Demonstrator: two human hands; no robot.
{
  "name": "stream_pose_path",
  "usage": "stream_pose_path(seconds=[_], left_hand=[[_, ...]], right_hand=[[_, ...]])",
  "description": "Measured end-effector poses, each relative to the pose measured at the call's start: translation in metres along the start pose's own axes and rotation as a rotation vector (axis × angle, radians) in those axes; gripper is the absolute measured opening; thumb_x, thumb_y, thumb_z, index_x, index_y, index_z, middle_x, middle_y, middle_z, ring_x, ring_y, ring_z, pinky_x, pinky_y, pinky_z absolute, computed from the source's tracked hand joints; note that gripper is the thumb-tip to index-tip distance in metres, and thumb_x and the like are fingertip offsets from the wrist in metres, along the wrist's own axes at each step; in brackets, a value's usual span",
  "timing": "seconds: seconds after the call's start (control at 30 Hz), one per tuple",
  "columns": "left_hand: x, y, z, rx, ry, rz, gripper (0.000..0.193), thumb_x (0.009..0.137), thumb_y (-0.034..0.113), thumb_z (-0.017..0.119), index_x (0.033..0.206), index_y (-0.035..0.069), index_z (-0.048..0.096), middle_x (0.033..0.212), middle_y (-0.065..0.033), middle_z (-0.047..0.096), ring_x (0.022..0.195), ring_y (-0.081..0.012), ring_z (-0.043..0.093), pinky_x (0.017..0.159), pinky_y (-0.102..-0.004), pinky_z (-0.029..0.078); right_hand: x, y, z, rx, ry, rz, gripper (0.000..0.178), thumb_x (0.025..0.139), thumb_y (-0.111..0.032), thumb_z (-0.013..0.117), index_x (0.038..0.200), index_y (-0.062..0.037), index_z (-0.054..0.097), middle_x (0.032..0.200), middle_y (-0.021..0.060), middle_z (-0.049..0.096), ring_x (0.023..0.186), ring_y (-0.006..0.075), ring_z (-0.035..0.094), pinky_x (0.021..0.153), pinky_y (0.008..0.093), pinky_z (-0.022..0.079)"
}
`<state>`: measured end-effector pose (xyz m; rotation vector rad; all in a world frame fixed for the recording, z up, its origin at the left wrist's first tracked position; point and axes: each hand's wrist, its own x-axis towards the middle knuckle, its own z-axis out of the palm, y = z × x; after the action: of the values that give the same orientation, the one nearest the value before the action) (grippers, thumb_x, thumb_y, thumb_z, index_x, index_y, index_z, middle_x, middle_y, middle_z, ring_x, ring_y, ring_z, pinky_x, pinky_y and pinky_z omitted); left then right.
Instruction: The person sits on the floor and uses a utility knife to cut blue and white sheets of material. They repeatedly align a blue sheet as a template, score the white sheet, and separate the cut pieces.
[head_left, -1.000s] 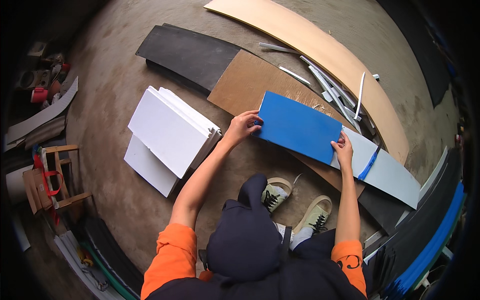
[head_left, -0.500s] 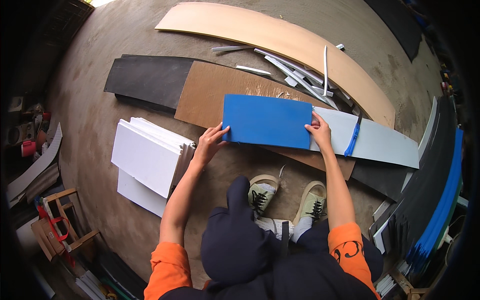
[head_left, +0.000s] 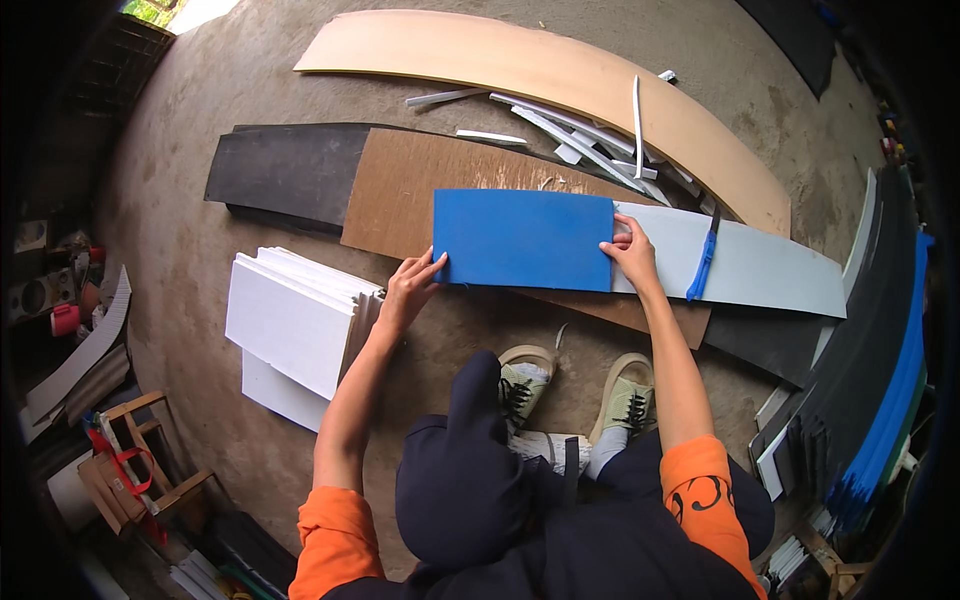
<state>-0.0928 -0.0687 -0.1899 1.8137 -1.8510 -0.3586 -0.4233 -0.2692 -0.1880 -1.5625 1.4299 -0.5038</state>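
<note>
A flat blue rectangular sheet [head_left: 520,238] lies over a brown board [head_left: 400,190] and the left part of a pale grey sheet [head_left: 780,265]. My left hand [head_left: 408,285] grips its lower left corner with the fingertips. At its right edge, my right hand [head_left: 632,250] pinches the sheet, thumb on the near side and fingers higher up. To the right of that hand, a cutter knife [head_left: 704,262] with a blue handle and dark blade rests on the pale grey sheet. The sheet's underside is hidden.
White boards [head_left: 290,320] are stacked at the left. Black sheets [head_left: 285,170] lie under the brown board. Beyond are white offcut strips [head_left: 580,140] and a long tan board [head_left: 560,80]. Black and blue sheets [head_left: 890,370] line the right side; a wooden frame [head_left: 130,470] stands lower left.
The view has shifted slightly. Both hands stay on the blue sheet's edges, and the cutter knife lies where it was.
</note>
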Motion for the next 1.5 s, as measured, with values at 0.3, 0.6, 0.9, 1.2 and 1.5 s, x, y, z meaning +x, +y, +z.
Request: stream_pose_path(seconds=[0.3,0.6,0.9,1.2,1.5], left_hand=[[0.000,0.010,0.001,-0.058,0.013,-0.084,0.063,0.059,-0.003,0.069,0.117,0.015,0.054,0.121,-0.0131,0.051,0.088,-0.0250,0.055,0.081,-0.0334,0.048],[0.008,0.053,0.022,0.413,-0.017,-0.056,0.085,0.069,0.040,0.066,0.130,-0.006,0.029,0.140,-0.0223,0.020,0.133,-0.0290,0.016,0.106,-0.0478,0.011],[0.102,0.121,0.070,0.283,-0.283,0.212,0.105,0.063,0.057,0.062,0.133,-0.008,0.018,0.142,-0.0211,0.015,0.134,-0.0308,0.009,0.108,-0.0459,0.006],[0.138,0.160,0.102,0.156,-0.319,0.269,0.109,0.055,0.054,0.065,0.134,-0.006,0.019,0.142,-0.0202,0.016,0.134,-0.0301,0.011,0.107,-0.0486,0.006],[0.138,0.158,0.106,0.173,-0.327,0.312,0.105,0.059,0.057,0.061,0.133,-0.006,0.021,0.142,-0.0187,0.017,0.133,-0.0334,0.010,0.107,-0.0441,0.008]], right_hand=[[0.010,-0.002,0.000,-0.082,-0.011,0.100,0.056,0.063,0.000,0.072,0.112,-0.0119,0.049,0.074,0.0061,0.060,0.068,0.0132,0.059,0.063,0.0269,0.050],[0.020,0.006,0.003,-0.086,-0.018,0.109,0.054,0.062,0.003,0.072,0.108,-0.0121,0.048,0.070,0.0054,0.061,0.067,0.0136,0.060,0.061,0.0276,0.049],[0.018,-0.005,-0.004,-0.114,-0.036,0.130,0.054,0.059,-0.001,0.075,0.106,-0.0124,0.050,0.069,0.0044,0.060,0.065,0.0135,0.059,0.061,0.0281,0.049],[0.008,-0.004,-0.007,-0.023,-0.010,0.088,0.054,0.058,-0.005,0.076,0.105,-0.0119,0.049,0.069,0.0056,0.061,0.063,0.0176,0.060,0.059,0.0317,0.048],[-0.004,-0.003,-0.001,0.062,0.061,0.029,0.047,0.065,-0.002,0.071,0.107,-0.0073,0.049,0.071,0.0031,0.057,0.058,0.0093,0.053,0.057,0.0244,0.047]])
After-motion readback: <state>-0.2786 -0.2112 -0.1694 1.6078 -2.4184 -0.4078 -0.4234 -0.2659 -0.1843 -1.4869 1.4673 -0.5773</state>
